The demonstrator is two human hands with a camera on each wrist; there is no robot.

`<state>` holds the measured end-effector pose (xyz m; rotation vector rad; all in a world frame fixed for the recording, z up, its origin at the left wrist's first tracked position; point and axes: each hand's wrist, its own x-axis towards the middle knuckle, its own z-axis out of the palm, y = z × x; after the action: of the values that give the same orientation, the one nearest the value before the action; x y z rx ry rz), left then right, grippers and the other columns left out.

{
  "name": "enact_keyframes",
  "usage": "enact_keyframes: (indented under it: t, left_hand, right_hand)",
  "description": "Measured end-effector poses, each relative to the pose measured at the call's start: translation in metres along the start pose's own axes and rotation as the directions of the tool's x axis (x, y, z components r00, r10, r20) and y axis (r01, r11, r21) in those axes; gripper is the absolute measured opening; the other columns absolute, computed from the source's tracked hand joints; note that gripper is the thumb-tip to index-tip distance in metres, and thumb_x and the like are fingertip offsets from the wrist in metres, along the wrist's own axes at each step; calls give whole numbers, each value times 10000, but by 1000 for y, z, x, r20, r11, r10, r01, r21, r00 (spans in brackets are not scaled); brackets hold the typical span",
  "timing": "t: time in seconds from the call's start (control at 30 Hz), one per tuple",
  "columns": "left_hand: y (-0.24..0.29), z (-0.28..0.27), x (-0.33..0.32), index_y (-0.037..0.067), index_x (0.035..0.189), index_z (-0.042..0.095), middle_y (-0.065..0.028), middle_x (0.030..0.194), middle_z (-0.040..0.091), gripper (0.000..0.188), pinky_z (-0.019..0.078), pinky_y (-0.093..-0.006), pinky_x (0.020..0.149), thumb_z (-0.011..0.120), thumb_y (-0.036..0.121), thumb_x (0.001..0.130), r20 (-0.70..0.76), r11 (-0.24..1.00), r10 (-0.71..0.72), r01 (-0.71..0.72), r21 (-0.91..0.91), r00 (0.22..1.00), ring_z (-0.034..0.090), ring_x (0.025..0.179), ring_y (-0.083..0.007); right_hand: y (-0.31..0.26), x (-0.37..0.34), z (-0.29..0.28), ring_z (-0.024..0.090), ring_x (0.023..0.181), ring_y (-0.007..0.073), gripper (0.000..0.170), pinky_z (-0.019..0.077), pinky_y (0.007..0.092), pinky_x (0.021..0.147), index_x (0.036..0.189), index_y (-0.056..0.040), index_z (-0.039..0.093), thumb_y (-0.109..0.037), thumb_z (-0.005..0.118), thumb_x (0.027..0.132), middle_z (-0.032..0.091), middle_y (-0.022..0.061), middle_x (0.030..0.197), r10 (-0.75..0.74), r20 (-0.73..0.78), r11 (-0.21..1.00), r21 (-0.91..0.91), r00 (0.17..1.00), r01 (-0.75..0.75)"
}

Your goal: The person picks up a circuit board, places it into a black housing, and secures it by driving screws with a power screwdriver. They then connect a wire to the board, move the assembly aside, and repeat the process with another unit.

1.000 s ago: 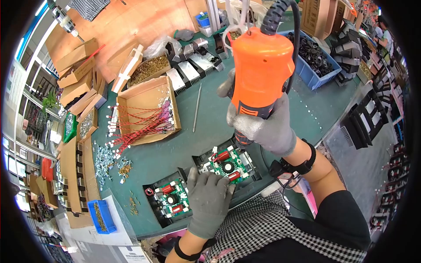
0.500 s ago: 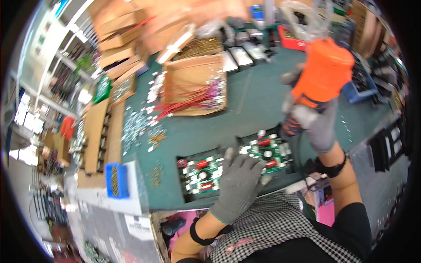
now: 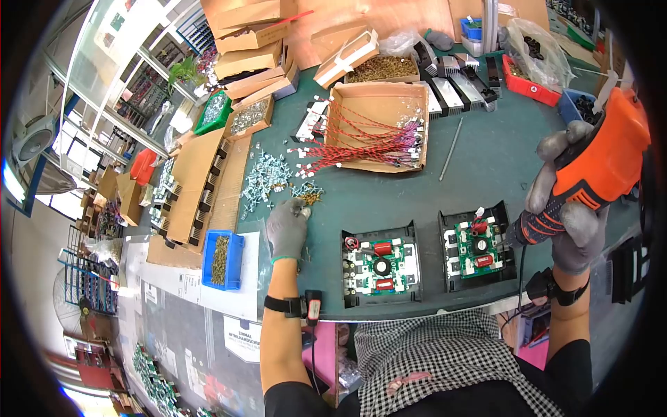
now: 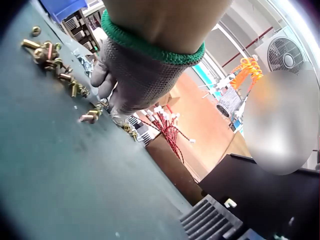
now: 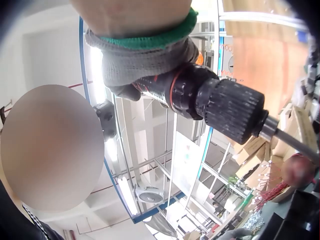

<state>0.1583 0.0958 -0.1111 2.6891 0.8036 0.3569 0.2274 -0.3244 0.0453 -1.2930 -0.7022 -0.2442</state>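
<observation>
My gloved left hand reaches down to a small pile of brass-coloured screws on the green table. In the left wrist view its fingertips are down among the screws; I cannot tell whether they pinch one. My gloved right hand grips an orange power drill, its black chuck carrying a metal bit. Two black housings with green circuit boards lie in front of me: a left board and a right board, close by the drill's front end.
Silver screws lie beyond the brass ones. A cardboard tray of red wires stands behind, with a metal rod to its right. A blue bin of screws is at left. Black heat sinks and a red box stand at the back.
My left hand has left the circuit boards and moved left to the brass screws. The right hand keeps hold of the drill, now tilted with its front end towards the right board. The head view has shifted.
</observation>
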Motion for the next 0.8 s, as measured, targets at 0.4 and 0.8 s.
enact_keyframes:
  t: [0.4, 0.8]
  left_hand:
    - [4, -1, -31, 183, 1030, 710, -90, 1004, 683, 191, 495, -429, 860, 670, 279, 869, 104, 999, -54, 52, 16, 993, 646, 990, -316]
    - [41, -45, -71, 37, 1054, 564, -31, 962, 544, 197, 530, -242, 708, 583, 219, 984, 393, -427, 216, 448, -785, 894, 568, 839, -120]
  right_hand:
    - [-7, -1, 20, 665, 687, 162, 818, 571, 267, 570, 1313, 46, 357, -252, 789, 686, 567, 177, 1137, 94, 8, 992, 89, 995, -95]
    - [-23, 12, 28, 690, 728, 209, 785, 600, 319, 579, 1345, 41, 318, -190, 739, 724, 548, 205, 1148, -21, 109, 957, 291, 994, -12]
